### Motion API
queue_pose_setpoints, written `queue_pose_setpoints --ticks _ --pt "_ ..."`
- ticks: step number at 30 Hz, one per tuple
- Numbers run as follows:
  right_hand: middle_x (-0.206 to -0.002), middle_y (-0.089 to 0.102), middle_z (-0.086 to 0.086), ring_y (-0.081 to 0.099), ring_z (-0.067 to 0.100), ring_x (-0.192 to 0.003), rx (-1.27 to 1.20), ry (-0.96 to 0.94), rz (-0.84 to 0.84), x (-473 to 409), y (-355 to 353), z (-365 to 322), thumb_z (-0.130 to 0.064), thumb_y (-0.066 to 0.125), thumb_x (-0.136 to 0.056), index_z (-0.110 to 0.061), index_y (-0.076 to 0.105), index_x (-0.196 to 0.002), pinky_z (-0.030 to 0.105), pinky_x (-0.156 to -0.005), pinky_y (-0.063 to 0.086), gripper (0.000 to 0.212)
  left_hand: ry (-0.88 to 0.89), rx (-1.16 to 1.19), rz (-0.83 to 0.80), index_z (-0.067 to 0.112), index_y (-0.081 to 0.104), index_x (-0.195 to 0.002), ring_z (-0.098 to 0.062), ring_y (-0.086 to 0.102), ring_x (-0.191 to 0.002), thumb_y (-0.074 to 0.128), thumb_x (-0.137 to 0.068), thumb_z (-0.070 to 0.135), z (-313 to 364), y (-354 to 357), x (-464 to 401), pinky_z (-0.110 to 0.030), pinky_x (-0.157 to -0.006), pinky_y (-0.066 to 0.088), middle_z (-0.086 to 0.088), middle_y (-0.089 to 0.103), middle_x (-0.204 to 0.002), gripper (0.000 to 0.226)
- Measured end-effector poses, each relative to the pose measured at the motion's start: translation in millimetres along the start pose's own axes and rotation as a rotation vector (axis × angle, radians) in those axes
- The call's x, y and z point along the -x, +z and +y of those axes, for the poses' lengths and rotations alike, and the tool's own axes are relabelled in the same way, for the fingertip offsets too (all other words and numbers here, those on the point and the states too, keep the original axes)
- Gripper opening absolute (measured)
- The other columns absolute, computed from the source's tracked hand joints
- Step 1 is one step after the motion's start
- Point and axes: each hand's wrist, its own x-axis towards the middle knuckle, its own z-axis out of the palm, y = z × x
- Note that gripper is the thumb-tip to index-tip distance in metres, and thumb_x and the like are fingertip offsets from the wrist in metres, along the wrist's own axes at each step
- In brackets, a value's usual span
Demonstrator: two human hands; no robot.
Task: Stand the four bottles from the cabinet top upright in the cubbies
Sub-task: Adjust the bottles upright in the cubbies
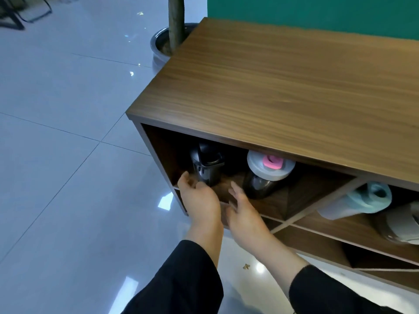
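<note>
A dark bottle with a black flip lid stands upright in the upper left cubby of the wooden cabinet. Beside it in the same cubby stands a dark bottle with a grey lid and pink tab. In the cubby to the right are a white bottle with a pale blue lid and a grey-white bottle. My left hand is open just in front of the black-lidded bottle, fingertips close to its base. My right hand is open at the cubby's front edge, holding nothing.
The cabinet top shows bare wood. Lower cubbies run beneath the shelf. A tree trunk in a metal planter stands at the cabinet's far left corner. Glossy tiled floor lies to the left. A teal wall is behind.
</note>
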Motion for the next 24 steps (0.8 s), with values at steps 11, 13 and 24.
queue_pose_setpoints --ticks 11,13,24 --pt "-0.155 0.039 0.003 0.04 0.024 -0.14 -0.133 -0.02 0.099 -57 18 -33 -0.016 0.045 -0.093 -0.042 0.015 -0.152 0.047 -0.114 0.035 0.071 0.009 0.034 -0.195 0.036 0.043 -0.151 -0.016 0.061 -0.123 0.037 -0.103 0.009 -3 -1 -21 -0.042 -0.107 0.049 0.001 0.062 -0.141 0.056" --pt "-0.158 0.034 0.0 0.039 0.021 -0.141 -0.138 -0.045 0.098 -50 24 -27 -0.011 0.046 -0.092 -0.044 0.014 -0.151 0.044 -0.114 0.035 0.075 0.013 0.018 -0.198 0.034 0.05 -0.146 -0.019 0.064 -0.118 0.036 -0.102 0.012 -1 -3 -24 -0.044 -0.104 0.051 -0.001 0.067 -0.132 0.052" --pt "-0.162 0.028 0.005 0.026 0.014 -0.149 -0.13 -0.049 0.056 -36 23 -18 -0.002 0.041 -0.096 -0.038 0.006 -0.157 0.032 -0.116 0.029 0.079 0.014 -0.093 -0.227 0.024 0.053 -0.135 -0.023 0.064 -0.111 0.037 -0.103 0.009 8 -6 -30 -0.048 -0.1 0.053 -0.007 0.066 -0.123 0.039"
